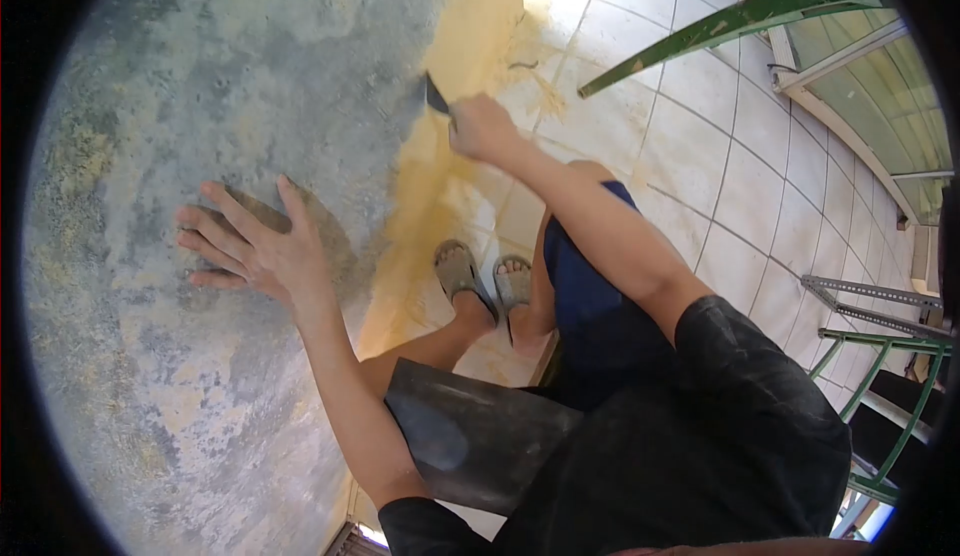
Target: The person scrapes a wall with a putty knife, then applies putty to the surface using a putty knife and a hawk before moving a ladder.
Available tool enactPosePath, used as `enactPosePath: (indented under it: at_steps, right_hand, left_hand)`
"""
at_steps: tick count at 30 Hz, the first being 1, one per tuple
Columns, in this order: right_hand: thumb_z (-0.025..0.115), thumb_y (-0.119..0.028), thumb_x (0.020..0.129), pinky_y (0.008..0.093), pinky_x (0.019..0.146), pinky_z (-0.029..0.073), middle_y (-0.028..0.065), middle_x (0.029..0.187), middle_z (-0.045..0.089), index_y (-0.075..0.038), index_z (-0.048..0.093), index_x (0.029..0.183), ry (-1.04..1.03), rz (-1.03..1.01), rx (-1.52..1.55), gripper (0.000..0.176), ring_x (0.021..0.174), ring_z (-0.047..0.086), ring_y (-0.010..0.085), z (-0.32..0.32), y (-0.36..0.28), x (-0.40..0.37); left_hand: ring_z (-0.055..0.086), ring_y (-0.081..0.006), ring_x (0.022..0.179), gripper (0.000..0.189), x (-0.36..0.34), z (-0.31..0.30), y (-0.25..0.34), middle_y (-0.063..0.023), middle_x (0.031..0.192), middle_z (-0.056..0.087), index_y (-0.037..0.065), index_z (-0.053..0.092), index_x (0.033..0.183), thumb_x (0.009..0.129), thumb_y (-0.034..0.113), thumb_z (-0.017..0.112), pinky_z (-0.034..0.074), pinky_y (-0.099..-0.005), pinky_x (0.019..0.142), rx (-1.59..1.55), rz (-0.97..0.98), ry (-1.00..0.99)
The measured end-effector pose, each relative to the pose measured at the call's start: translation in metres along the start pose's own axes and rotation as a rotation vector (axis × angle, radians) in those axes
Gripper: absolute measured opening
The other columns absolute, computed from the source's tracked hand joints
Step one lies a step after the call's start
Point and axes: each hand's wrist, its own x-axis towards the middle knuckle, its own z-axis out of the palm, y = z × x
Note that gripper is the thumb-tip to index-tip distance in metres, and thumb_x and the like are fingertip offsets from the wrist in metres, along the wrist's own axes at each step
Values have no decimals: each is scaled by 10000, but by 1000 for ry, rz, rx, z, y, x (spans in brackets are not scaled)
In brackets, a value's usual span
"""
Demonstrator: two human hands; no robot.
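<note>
My left hand [265,246] lies flat with its fingers spread against a mottled grey-blue wall [200,386], holding nothing. Farther up and to the right, my right hand [480,128] is closed round the handle of a scraper [436,94]. The scraper's dark blade touches the wall where the grey surface meets a yellow-orange strip [410,196]. That strip runs along the wall's right side, down past my feet. Most of the handle is hidden in my fist.
White floor tiles [690,146] carry yellowish dust and scraps near the wall. A green curved bar [730,24] juts in at the top right. Glass-panelled frames [860,81] stand at the right, above a metal rail and a green metal frame [880,406]. My sandalled feet are beside the wall.
</note>
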Motion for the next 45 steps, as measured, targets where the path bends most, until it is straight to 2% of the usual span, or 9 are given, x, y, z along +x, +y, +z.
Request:
enactPosePath:
  at_steps: [18,21,30,34,36,38,41,44,45]
  right_hand:
    - [605,-60,695,519,732,553,311,786,661,76,674,744,-20,15,-9,160,800,678,461,-19,-8,-4]
    - [607,-58,697,509,732,557,303,799,667,75,680,758,-112,13,-21,163,811,683,447,-30,-25,-4]
    - [577,-90,750,535,685,539,305,709,631,42,653,709,-7,4,-19,158,710,646,487,-13,-9,-7]
    - [591,-93,735,528,660,543,305,694,627,42,651,689,93,-84,-8,155,699,654,477,-18,-16,-1]
    - [588,-87,735,530,667,542,311,709,628,53,647,704,-60,29,-38,155,707,656,475,-19,-15,1]
    - [617,-84,703,500,747,561,295,803,676,43,703,767,-58,115,5,166,806,687,442,-18,-9,5]
    - [638,-92,697,490,696,566,296,794,671,45,701,766,-20,-57,-50,166,781,687,440,-23,-22,-7]
    - [633,-87,698,490,699,564,305,791,662,55,688,755,4,62,5,162,771,682,444,-23,0,10]
    - [584,-76,734,524,655,538,308,711,624,41,659,714,68,-23,10,140,686,650,464,-26,2,12]
  left_hand:
    - [77,-346,1544,863,1,-1,2,-154,1655,192,167,353,1565,871,534,710,-30,-647,1174,-53,1,22]
    - [60,-386,1537,879,1,3,-3,-173,1647,197,191,322,1577,876,577,687,-4,-661,1170,-8,10,1]
    - [43,-385,1538,898,-3,0,-2,-142,1665,149,198,310,1581,869,597,684,2,-658,1173,-19,6,-19]
    - [59,-336,1547,880,2,3,-1,-157,1653,195,156,344,1567,869,556,701,-44,-630,1182,-22,19,37]
    - [56,-335,1547,879,-1,3,-1,-156,1652,196,155,345,1567,869,555,702,-48,-628,1182,-23,16,21]
    - [42,-326,1550,883,1,2,-2,-150,1655,190,154,347,1566,866,557,705,-67,-616,1183,-46,17,24]
    - [44,-323,1550,890,0,4,-2,-149,1654,197,159,353,1563,857,567,708,-81,-615,1180,-40,9,26]
    - [46,-320,1550,892,0,4,-2,-151,1653,201,165,360,1561,850,576,709,-73,-616,1181,-40,7,28]
    - [46,-320,1550,892,-4,2,-4,-151,1653,201,165,360,1561,850,576,709,-73,-616,1181,-41,15,14]
